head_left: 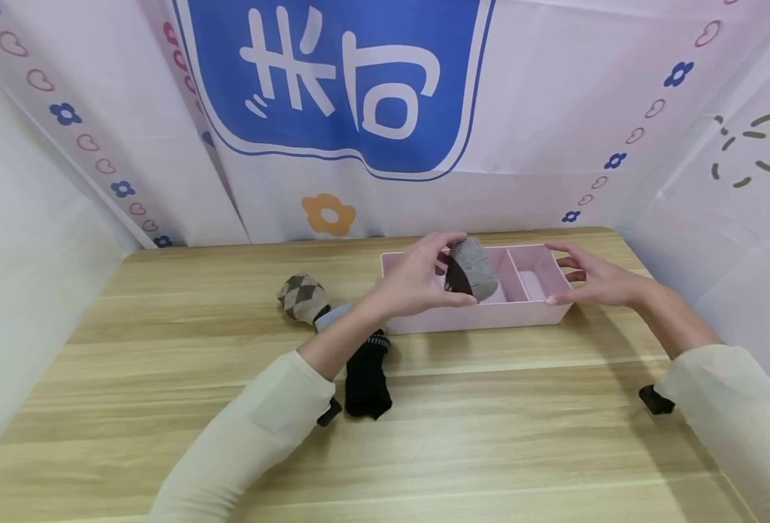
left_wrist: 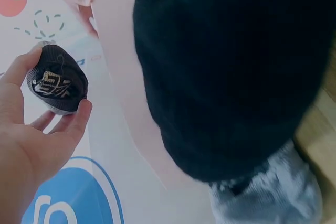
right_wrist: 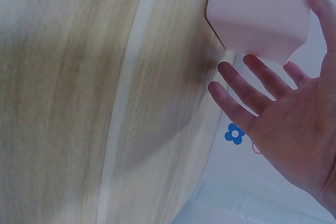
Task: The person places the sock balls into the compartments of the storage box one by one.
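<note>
Wooden table (head_left: 228, 450), left hand (head_left: 418, 280) around sock roll (head_left: 468, 270).

Rolled grey sock (head_left: 471, 269) above pink divided tray (head_left: 489, 317)

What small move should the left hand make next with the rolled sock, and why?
Probably lower it and let go. The left hand grips the rolled grey sock just above the middle compartment of the pink divided box, while the right hand rests open at the box's right end, seemingly steadying it. The argyle sock and black sock lie on the table.
</note>
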Motion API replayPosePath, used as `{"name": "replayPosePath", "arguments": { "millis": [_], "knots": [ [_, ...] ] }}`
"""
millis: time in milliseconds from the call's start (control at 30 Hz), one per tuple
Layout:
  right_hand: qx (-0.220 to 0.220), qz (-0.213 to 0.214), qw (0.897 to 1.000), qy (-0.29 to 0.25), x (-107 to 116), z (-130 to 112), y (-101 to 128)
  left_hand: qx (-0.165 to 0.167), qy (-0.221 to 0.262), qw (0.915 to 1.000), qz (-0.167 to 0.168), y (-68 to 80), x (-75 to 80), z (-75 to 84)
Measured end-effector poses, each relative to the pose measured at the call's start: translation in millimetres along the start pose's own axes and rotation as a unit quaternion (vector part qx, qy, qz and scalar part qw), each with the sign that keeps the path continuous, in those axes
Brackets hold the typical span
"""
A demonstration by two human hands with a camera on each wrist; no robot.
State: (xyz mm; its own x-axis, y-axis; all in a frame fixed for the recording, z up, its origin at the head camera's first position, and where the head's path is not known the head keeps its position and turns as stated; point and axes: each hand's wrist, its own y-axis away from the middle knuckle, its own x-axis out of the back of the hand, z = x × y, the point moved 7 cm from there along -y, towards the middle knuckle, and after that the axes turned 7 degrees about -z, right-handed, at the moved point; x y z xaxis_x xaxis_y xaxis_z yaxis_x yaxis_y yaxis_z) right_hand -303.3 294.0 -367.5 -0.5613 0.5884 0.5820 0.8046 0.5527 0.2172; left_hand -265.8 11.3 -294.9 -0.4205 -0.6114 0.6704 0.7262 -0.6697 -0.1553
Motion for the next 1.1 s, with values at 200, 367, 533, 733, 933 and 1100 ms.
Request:
{"name": "replayPosePath", "arguments": {
  "millis": [200, 367, 533, 733, 933, 1100],
  "knots": [
    [0.003, -0.006, 1.0, -0.007, -1.1, 0.3, -3.7, -0.008, 0.017, 0.9997, -0.015, -9.6, -11.7, -1.3],
    [0.003, -0.007, 1.0, -0.01, -0.7, 1.2, -2.5, -0.014, 0.016, 0.9995, -0.024, -16.5, -19.4, -0.5],
    [0.001, -0.008, 1.0, -0.008, 0.0, 2.1, -1.0, -0.008, 0.006, 0.9997, -0.023, -23.5, -21.1, 2.7],
    [-0.001, -0.011, 1.0, -0.011, 0.4, 2.5, -1.8, 0.001, 0.014, 0.9997, -0.018, -34.0, -19.6, 6.0],
    [-0.003, -0.013, 1.0, -0.015, 0.4, 3.8, -2.1, 0.018, 0.038, 0.999, -0.017, -42.7, -20.9, 6.6],
    [-0.007, -0.015, 1.0, -0.016, 0.2, 4.5, -2.3, 0.028, 0.048, 0.9984, -0.013, -49.2, -23.0, 5.9]
  ]
}}
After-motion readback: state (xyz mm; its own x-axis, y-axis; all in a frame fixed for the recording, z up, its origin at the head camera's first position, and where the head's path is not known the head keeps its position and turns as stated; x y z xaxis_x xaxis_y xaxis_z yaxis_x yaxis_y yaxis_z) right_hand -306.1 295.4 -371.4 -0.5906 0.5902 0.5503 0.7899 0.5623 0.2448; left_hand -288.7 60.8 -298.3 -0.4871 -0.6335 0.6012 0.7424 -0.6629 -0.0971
